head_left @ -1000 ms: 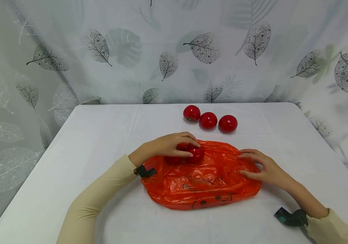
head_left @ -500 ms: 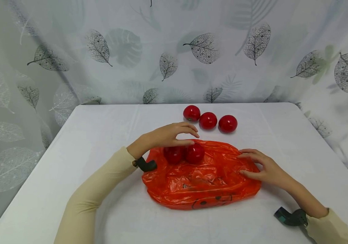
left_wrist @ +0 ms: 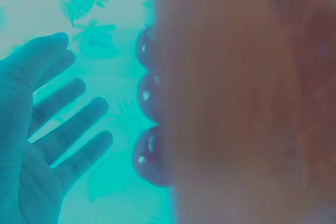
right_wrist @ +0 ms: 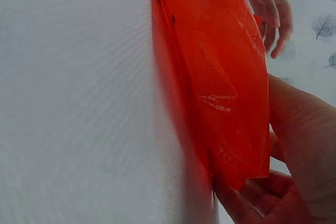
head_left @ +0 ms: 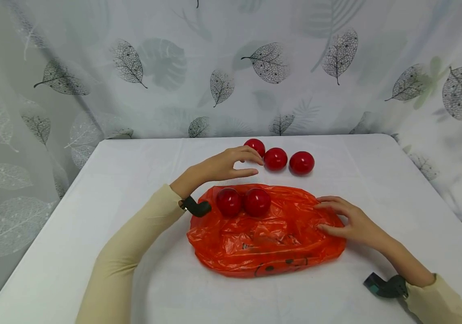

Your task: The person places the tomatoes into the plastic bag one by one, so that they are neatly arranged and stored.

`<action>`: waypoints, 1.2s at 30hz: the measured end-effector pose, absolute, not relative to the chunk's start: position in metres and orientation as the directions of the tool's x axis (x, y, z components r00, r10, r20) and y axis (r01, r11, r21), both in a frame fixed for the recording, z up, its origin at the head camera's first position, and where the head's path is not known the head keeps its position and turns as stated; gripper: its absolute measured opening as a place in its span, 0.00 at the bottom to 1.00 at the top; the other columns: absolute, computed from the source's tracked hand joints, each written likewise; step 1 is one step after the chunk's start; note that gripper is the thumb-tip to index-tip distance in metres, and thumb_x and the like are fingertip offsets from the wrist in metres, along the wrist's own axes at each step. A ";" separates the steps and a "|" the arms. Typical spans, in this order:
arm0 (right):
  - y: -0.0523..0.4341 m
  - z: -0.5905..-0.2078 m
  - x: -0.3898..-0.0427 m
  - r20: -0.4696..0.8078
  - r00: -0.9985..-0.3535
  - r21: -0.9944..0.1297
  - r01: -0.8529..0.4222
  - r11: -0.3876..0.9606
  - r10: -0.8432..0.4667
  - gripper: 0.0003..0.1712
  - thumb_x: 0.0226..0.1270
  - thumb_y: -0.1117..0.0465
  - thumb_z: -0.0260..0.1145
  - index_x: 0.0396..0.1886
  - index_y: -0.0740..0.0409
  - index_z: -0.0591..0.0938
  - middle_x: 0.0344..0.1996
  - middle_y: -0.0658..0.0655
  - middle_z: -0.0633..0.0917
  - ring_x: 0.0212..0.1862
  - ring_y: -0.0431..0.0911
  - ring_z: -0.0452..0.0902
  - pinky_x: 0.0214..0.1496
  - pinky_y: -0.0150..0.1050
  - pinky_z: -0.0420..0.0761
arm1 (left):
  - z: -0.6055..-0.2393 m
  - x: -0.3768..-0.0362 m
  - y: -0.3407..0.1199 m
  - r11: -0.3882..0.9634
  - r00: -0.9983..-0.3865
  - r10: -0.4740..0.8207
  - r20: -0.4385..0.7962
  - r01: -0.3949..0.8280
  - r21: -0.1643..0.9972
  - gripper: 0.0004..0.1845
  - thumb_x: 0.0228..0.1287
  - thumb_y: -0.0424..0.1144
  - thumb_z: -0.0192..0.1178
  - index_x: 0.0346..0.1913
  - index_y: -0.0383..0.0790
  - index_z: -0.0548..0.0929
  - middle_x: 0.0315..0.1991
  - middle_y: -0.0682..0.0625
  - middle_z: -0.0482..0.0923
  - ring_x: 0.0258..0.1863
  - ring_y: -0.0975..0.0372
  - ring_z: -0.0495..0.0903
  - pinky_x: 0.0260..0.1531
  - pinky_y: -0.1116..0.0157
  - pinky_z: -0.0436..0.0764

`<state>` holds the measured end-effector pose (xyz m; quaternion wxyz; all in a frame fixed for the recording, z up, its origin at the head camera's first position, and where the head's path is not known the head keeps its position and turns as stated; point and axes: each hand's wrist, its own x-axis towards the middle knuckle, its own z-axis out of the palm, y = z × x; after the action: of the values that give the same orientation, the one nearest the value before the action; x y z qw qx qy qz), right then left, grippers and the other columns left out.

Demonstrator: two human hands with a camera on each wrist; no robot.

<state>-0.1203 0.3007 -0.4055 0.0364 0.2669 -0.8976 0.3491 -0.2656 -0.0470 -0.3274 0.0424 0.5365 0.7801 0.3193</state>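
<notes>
An orange-red plastic bag (head_left: 283, 229) lies spread on the white table, with two red tomatoes (head_left: 257, 202) side by side on its left part. My left hand (head_left: 228, 165) is past the bag's far edge, fingers extended and thumb apart, holding nothing. Its fingertips overlap the leftmost of three more tomatoes (head_left: 275, 159) in the head view; the left wrist view also shows that tomato row (left_wrist: 148, 156) past the spread fingers. My right hand (head_left: 352, 222) holds the bag's right end, thumb and fingers around its edge. From the right wrist, fingers show partly behind the bag (right_wrist: 226, 77).
The white tabletop (head_left: 166, 288) has its back edge just behind the three tomatoes. A leaf-patterned curtain (head_left: 162, 63) hangs behind and to both sides. Each wrist wears a dark camera mount (head_left: 389, 286).
My left hand has let go of a tomato on the bag and moved away, toward the three at the back. Both tomatoes on the bag now show fully. My right hand stays put.
</notes>
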 end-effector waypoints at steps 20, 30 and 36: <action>0.300 -0.407 -0.122 0.275 -0.843 -0.598 -0.526 0.605 -0.461 0.27 0.51 0.66 0.77 0.53 0.55 0.82 0.55 0.58 0.78 0.58 0.24 0.63 0.50 0.25 0.76 | -0.327 -0.299 -0.049 0.305 -0.558 0.790 0.256 0.718 0.625 0.19 0.67 0.36 0.62 0.59 0.32 0.78 0.58 0.40 0.76 0.59 0.47 0.71 0.56 0.58 0.75; 0.299 -0.407 -0.120 0.280 -0.843 -0.598 -0.528 0.603 -0.460 0.26 0.50 0.66 0.77 0.52 0.55 0.82 0.55 0.59 0.79 0.58 0.23 0.62 0.50 0.26 0.77 | -0.332 -0.316 -0.047 0.356 -0.613 0.756 0.228 0.678 0.643 0.21 0.68 0.37 0.61 0.61 0.32 0.77 0.60 0.38 0.74 0.62 0.49 0.70 0.59 0.56 0.73; 0.300 -0.405 -0.120 0.285 -0.840 -0.584 -0.534 0.611 -0.462 0.27 0.50 0.66 0.78 0.52 0.55 0.82 0.55 0.59 0.79 0.58 0.24 0.63 0.50 0.26 0.77 | -0.334 -0.317 -0.043 0.413 -0.648 0.748 0.144 0.624 0.663 0.26 0.67 0.39 0.62 0.66 0.35 0.72 0.64 0.39 0.69 0.64 0.48 0.66 0.61 0.53 0.71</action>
<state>-0.1197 0.2999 -0.4053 0.0529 0.2779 -0.8960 0.3423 -0.3175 -0.0425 -0.3343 0.0874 0.4101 0.8360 0.3539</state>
